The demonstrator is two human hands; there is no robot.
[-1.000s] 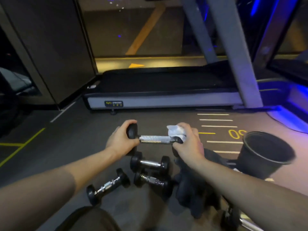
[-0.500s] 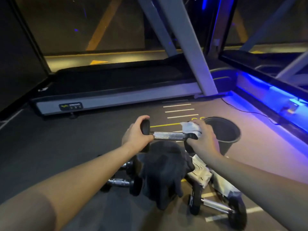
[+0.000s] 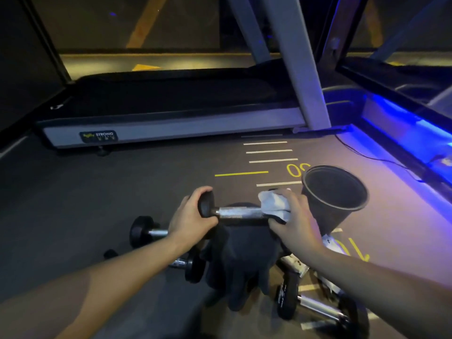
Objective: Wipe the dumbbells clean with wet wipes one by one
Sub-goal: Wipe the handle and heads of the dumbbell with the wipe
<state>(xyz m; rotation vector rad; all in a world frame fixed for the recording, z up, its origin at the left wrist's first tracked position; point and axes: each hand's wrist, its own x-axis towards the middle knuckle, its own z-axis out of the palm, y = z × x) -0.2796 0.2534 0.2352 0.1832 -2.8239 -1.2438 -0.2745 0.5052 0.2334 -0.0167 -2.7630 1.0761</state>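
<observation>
Dumbbell held between hands: left grips end, right wraps wipe.

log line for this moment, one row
step: wiping held dumbbell | left hand: grips left head | right hand: presses wet wipe on right end | bin: right, upright

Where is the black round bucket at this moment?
In the head view, the black round bucket stands on the floor at the right, just beyond the right hand with the white wet wipe, beside the yellow floor number.
</observation>
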